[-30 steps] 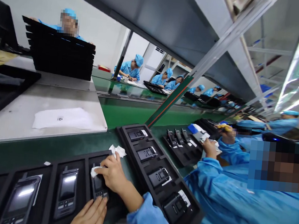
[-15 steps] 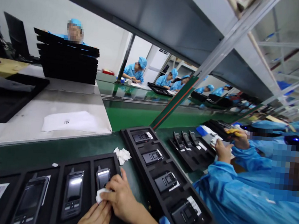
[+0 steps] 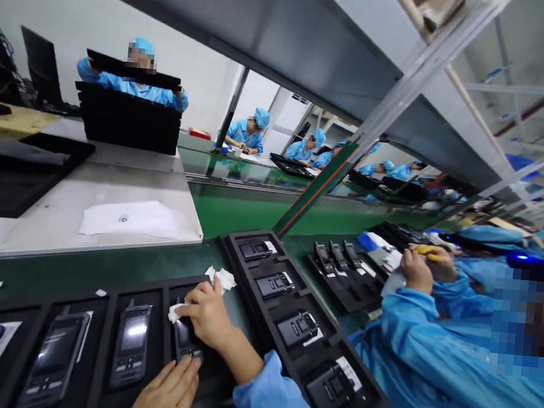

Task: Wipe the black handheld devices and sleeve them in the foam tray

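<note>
My right hand (image 3: 206, 314) pinches a small white wipe (image 3: 175, 312) against the top of a black handset (image 3: 185, 342) lying in the rightmost slot of a black foam tray (image 3: 102, 297). My left hand (image 3: 166, 393) lies flat with fingers stretched, its tips on the lower end of that same handset. Two more handsets (image 3: 131, 344) (image 3: 53, 356) lie in the slots to the left, screens up. A crumpled white wipe (image 3: 220, 279) rests on the green belt just beyond my right hand.
A second black tray (image 3: 247, 272) with several devices runs diagonally at right. A co-worker's blue sleeve (image 3: 429, 364) reaches toward a third tray (image 3: 341, 286). A grey metal table (image 3: 87, 188) with white paper and stacked black trays (image 3: 127, 118) stands behind; another person lifts one.
My right hand slid the wipe from the handset's lower part back up to its top. The person at the back raised a black tray off the stack.
</note>
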The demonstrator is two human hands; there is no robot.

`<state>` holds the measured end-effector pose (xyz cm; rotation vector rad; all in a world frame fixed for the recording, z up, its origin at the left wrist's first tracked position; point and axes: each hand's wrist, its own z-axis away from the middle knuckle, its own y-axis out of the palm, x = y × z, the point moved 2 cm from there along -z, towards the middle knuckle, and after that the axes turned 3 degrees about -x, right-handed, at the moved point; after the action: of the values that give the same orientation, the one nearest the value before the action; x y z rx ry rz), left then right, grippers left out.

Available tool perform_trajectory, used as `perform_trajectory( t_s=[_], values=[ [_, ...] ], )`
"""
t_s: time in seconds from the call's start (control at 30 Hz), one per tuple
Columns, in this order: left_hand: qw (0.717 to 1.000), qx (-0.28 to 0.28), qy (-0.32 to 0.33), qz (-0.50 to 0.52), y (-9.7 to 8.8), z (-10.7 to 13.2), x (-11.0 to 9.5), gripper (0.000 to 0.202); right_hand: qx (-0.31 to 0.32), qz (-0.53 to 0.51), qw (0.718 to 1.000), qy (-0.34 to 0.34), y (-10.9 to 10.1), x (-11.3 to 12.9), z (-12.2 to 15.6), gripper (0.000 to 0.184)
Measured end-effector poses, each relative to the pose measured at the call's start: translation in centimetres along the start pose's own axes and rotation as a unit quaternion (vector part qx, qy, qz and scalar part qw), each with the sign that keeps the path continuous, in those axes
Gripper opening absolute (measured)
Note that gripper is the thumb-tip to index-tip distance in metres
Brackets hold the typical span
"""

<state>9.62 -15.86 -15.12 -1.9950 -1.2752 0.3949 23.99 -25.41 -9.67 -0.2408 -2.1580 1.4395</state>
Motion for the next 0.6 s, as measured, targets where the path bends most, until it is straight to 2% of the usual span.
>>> perform_trajectory(
  t_s=[0.13, 0.2, 0.3, 0.4, 0.5, 0.57, 0.6],
  values=[
    [0.998, -0.055, -0.041, 0.009, 1.1, 1.2, -0.5, 0.033, -0.016, -0.021, 0.999, 0.017, -0.5, 0.1, 2.5, 0.029],
    [0.998, -0.044, -0.033, 0.007, 1.8, 1.6, -0.9, 0.029, -0.013, -0.037, 0.999, 0.018, -0.6, 0.0, 3.6, 0.03],
    [0.999, -0.018, -0.04, 0.01, 2.0, 1.3, -1.2, 0.029, -0.032, -0.025, 0.999, 0.031, -0.6, -0.2, 3.1, 0.034],
    [0.995, -0.062, -0.07, 0.028, 1.0, 0.6, -0.8, 0.036, -0.04, -0.006, 0.998, 0.044, -0.4, 0.3, 1.8, 0.038],
    [0.984, -0.14, -0.098, 0.051, -1.1, 0.6, -0.2, 0.039, -0.004, -0.038, 0.999, 0.03, -0.4, 1.7, 1.6, 0.038],
    [0.981, -0.152, -0.11, 0.04, -2.8, 1.4, 0.3, 0.036, -0.002, -0.072, 0.997, 0.033, -0.3, 2.9, 1.0, 0.038],
    [0.983, -0.139, -0.115, 0.024, -3.7, 2.0, 0.7, 0.035, -0.011, -0.084, 0.996, 0.035, -0.1, 3.5, 0.4, 0.037]
  ],
)
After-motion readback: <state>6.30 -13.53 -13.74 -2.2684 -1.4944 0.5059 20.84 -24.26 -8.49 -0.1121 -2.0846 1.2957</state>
